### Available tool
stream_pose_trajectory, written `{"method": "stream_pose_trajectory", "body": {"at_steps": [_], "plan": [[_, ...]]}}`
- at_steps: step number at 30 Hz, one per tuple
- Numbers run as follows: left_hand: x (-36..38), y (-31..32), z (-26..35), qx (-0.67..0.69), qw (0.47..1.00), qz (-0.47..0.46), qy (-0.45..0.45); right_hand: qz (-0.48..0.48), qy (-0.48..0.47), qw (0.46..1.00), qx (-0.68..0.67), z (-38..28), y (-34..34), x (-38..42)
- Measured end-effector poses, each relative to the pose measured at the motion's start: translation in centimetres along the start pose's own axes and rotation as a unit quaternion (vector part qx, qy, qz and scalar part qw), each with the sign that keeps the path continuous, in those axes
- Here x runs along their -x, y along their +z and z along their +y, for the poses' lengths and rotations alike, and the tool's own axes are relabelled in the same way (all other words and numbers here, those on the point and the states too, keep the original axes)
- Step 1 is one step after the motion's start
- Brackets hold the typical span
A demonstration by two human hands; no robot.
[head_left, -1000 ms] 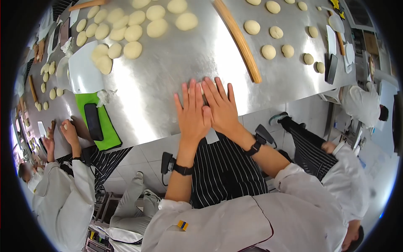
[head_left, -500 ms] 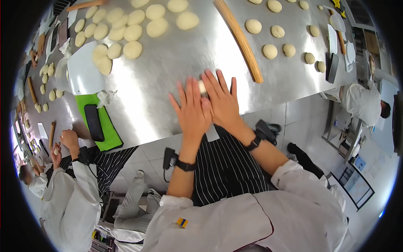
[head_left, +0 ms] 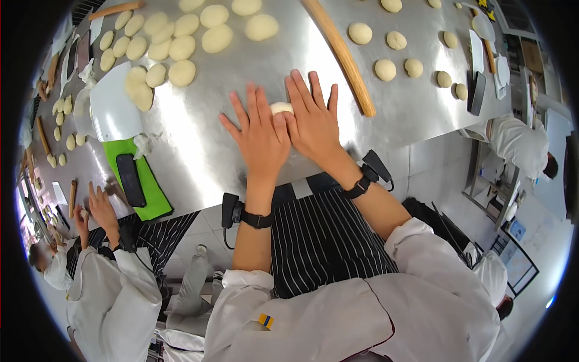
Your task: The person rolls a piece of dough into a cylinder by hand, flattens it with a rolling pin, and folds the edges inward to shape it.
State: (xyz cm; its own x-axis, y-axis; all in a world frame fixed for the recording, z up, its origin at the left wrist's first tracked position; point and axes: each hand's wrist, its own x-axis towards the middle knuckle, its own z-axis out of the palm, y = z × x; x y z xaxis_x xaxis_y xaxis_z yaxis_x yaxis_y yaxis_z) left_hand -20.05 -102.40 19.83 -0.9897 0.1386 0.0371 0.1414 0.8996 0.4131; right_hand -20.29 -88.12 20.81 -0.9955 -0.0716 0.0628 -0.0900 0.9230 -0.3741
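Note:
A small piece of dough (head_left: 281, 108) lies on the steel table (head_left: 199, 130), between and partly under my two hands. My left hand (head_left: 260, 137) rests palm down on it, with fingers stretched and spread. On its other side my right hand (head_left: 313, 125) is likewise flat and spread, its thumb beside the left thumb. Both hands cover the dough's ends, so only its pale middle shows. To the right of my right hand lies a wooden rolling pin (head_left: 344, 57).
Flattened dough rounds (head_left: 182, 73) cluster at the upper left, and dough balls (head_left: 385, 70) sit at the right. A white scraper (head_left: 117, 102), a green cloth (head_left: 158, 196) and a black case (head_left: 131, 180) lie at left. A co-worker's hand (head_left: 104, 208) is beyond them.
Both my hands have slid forward over the table, away from my body, and the dough between them shows more and looks longer. The co-worker's hand at left has opened out.

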Motion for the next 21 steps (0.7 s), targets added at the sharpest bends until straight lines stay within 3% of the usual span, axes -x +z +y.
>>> {"method": "stream_pose_trajectory", "body": {"at_steps": [5,11,17,21], "plan": [[6.3,-0.8,0.3,0.035,0.999,-0.025,0.000,-0.044,0.024,0.998,-0.047,0.1,-1.0,6.1],[1.4,-0.4,-0.6,-0.046,0.999,-0.006,-0.004,-0.014,0.003,1.000,0.003,1.1,-0.3,0.1],[5.3,-1.2,-0.7,0.000,1.000,-0.026,-0.005,-0.034,0.017,0.999,-0.023,1.2,-1.0,4.4],[1.5,-0.6,-1.0,-0.064,0.998,-0.011,-0.005,-0.036,0.014,0.999,0.033,1.2,-1.0,1.2]]}}
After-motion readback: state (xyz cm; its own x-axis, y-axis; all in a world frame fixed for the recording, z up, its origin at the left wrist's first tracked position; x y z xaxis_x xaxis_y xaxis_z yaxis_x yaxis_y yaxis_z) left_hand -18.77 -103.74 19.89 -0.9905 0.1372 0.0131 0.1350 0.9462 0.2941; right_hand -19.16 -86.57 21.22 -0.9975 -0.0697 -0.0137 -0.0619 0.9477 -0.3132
